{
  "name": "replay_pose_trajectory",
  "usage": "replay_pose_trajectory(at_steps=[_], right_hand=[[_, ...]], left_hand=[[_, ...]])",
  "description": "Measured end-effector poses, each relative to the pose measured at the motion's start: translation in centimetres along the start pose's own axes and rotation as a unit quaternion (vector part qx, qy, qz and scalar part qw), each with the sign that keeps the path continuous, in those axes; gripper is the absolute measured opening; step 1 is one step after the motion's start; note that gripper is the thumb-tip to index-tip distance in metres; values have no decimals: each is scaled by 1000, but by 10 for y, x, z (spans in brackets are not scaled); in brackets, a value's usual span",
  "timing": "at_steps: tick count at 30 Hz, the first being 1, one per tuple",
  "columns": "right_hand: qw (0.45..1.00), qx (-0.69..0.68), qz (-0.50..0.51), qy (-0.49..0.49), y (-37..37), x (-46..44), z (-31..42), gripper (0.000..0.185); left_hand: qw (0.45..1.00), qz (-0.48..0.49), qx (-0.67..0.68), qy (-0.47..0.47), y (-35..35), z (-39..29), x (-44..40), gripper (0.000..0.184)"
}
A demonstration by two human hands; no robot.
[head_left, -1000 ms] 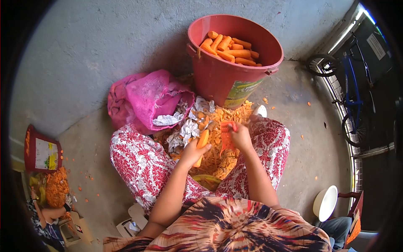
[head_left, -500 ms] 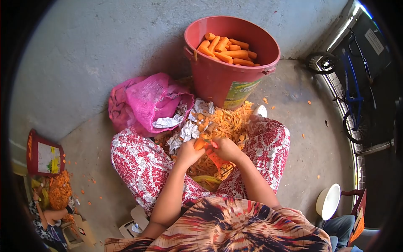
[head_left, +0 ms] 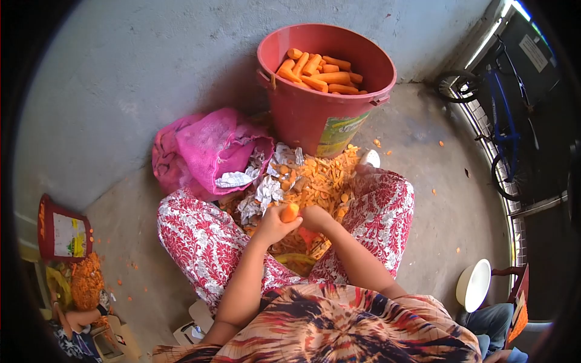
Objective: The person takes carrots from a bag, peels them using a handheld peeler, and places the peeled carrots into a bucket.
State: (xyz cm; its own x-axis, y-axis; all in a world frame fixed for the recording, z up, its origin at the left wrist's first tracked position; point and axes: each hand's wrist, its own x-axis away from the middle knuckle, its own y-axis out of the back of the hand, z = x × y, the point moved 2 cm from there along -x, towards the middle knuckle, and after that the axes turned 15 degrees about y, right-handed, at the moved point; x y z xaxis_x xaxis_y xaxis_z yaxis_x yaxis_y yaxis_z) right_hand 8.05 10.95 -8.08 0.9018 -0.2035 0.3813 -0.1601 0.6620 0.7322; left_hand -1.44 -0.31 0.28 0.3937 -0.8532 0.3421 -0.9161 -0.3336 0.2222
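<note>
My left hand (head_left: 275,226) is closed round an orange carrot (head_left: 290,212), whose end points up out of the fist. Close beside it on the right, my right hand (head_left: 316,219) is closed on a red-orange peeler (head_left: 310,238), partly hidden below the fingers. Orange peelings (head_left: 327,175) are heaped on the floor between my legs, with crumpled paper (head_left: 268,191) at their left. Beyond the heap stands a red bucket (head_left: 321,124) with several peeled carrots (head_left: 330,77) in it.
A pink mesh sack (head_left: 209,148) lies left of the bucket. At far left are another red bucket (head_left: 45,227), a cardboard box (head_left: 118,339) and a person's arm (head_left: 82,319). To the right are a white basin (head_left: 473,285), a person's leg (head_left: 493,323) and a blue bicycle (head_left: 505,133).
My hands have come together from apart. The carrot has turned from a slant to pointing its end upward, and the peeler has moved down and left with my right hand.
</note>
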Motion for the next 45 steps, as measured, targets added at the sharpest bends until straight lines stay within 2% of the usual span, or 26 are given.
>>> replay_pose_trajectory(at_steps=[2, 4, 5, 7, 8, 11, 12, 14, 15, 16, 19, 20, 23, 26, 29, 32, 35, 38, 41, 45], right_hand=[[999, -4, 41, 0, 0, -2, 12, 19], [977, -142, -18, 158, -28, -6, -3, 20], [948, -210, -48, 232, -36, -7, -9, 21], [890, -303, -197, 277, -27, -6, 18, 23], [850, -345, -267, 296, -22, -5, 27, 25], [883, -377, -193, 201, -27, -8, 3, 23], [929, -308, -159, 127, -24, -8, -5, 24], [948, -274, -157, 50, -4, -1, -6, 20], [954, -256, -156, 10, 8, 6, -1, 18], [946, -243, -210, 39, 25, 16, 11, 17], [923, -234, -306, 25, 30, 14, 1, 21], [916, -256, -308, 29, 30, 14, -1, 22], [905, -320, -276, -50, 57, 30, 28, 22], [888, -376, -265, -24, 39, 18, 5, 22], [876, -398, -273, 8, 35, 16, 5, 21], [836, -461, -297, -24, 27, 10, -5, 20], [849, -442, -281, -64, 32, 11, -8, 19], [815, -486, -307, -70, 31, 10, -11, 19], [831, -454, -315, -65, 42, 15, -1, 18], [886, -314, -336, -55, 43, 16, 5, 15]], left_hand=[[998, 14, 51, -22, -2, 5, -3, 19], [995, 36, 88, -24, -3, 7, -5, 16], [998, -4, 46, -49, -3, 2, -4, 19], [991, -81, -33, -97, -5, -13, 0, 25], [994, -75, -2, -85, -7, -17, 1, 27], [988, -107, -45, -101, -6, 1, -5, 26], [994, -75, 46, -58, -4, 4, -5, 26], [974, -5, 225, 30, -5, 7, -6, 25], [969, 13, 245, 36, -4, 8, -7, 27], [963, 32, 265, 42, -3, 9, -8, 28], [946, 86, 303, 73, 2, 7, -7, 34], [940, 104, 312, 85, 4, 4, -5, 36], [939, 110, 313, 92, 7, 0, 0, 38], [911, 118, 388, 70, 5, -7, 3, 38], [863, 150, 467, 120, 8, 6, -5, 35], [906, 139, 385, 111, 7, 6, -4, 37], [941, 151, 280, 114, 11, 1, 0, 35], [982, 134, 105, 76, 15, 7, -2, 39], [995, 29, -94, -1, 7, 4, 1, 37], [971, -28, -234, 29, 0, -14, 11, 37]])
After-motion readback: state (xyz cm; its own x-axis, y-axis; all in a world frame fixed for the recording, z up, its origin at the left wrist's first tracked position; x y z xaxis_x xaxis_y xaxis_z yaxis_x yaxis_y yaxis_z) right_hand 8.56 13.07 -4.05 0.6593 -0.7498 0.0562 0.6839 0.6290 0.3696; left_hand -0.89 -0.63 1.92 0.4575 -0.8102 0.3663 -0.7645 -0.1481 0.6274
